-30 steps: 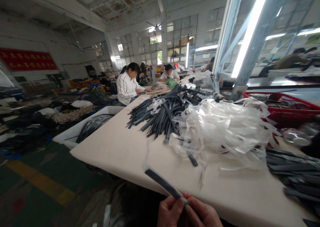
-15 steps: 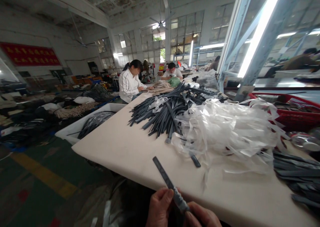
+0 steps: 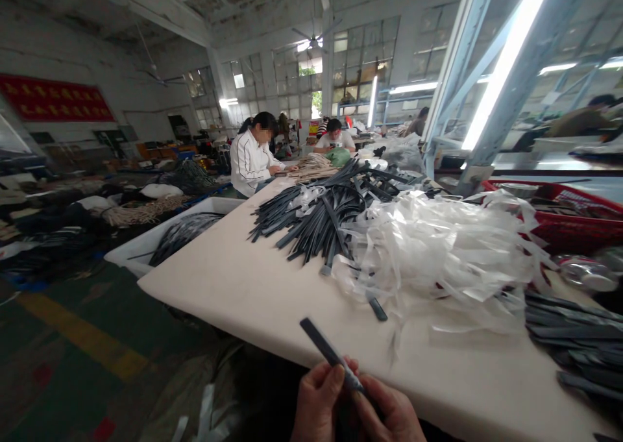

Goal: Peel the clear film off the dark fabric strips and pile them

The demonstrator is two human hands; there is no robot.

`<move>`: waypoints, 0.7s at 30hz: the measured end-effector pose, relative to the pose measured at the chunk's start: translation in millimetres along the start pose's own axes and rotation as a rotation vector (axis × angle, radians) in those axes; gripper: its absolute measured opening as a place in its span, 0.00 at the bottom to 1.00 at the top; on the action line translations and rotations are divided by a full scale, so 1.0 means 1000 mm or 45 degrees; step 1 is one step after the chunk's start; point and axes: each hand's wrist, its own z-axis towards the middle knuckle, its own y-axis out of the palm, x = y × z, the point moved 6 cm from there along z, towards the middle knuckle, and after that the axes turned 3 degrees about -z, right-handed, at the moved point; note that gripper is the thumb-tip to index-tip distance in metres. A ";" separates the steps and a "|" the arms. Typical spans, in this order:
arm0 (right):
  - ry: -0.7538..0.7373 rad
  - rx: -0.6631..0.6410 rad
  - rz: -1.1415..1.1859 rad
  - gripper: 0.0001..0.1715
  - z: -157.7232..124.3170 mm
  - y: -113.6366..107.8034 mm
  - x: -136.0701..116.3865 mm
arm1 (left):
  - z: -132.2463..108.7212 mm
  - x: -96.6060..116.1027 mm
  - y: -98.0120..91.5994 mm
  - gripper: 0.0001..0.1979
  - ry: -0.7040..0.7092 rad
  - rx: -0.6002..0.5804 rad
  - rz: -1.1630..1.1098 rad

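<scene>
A dark grey flat strap [image 3: 320,339] slants up from between my two hands at the near edge of the table. My left hand [image 3: 317,400] pinches it between thumb and fingers below its free end. Just to the right, my right hand [image 3: 389,411] grips the same strap lower down, close against the left. A pale, crinkled patch shows on the strap between the hands; I cannot tell what it is. Farther up the table lies a large heap of similar dark straps [image 3: 316,224], beside a pile of thin white plastic strips [image 3: 448,254].
The pale table [image 3: 204,280] has a white bin [image 3: 124,257] of dark straps at its left. More straps [image 3: 574,338] lie at the right, near a red basket [image 3: 569,228] and a clear jar [image 3: 586,274]. A person in white [image 3: 250,159] works across the table; another sits behind.
Both hands have drawn closer together on the strap, covering more of the pale, crinkled patch. The strap's free end sits slightly lower in view.
</scene>
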 end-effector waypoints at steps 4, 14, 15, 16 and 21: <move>0.004 -0.060 -0.016 0.34 -0.003 0.003 -0.001 | 0.000 0.015 -0.002 0.22 0.087 -0.033 0.054; -0.042 0.011 -0.065 0.30 -0.001 0.002 -0.009 | -0.004 0.012 -0.002 0.18 0.026 -0.011 0.059; -0.036 -0.004 -0.066 0.30 -0.001 0.002 -0.011 | -0.006 0.010 -0.002 0.17 0.033 -0.022 0.099; -0.031 -0.021 -0.070 0.30 -0.001 0.002 -0.013 | -0.007 0.011 -0.002 0.17 0.051 -0.029 0.150; -0.020 -0.059 -0.159 0.27 -0.003 -0.002 -0.021 | 0.007 0.047 0.002 0.15 0.255 0.033 0.203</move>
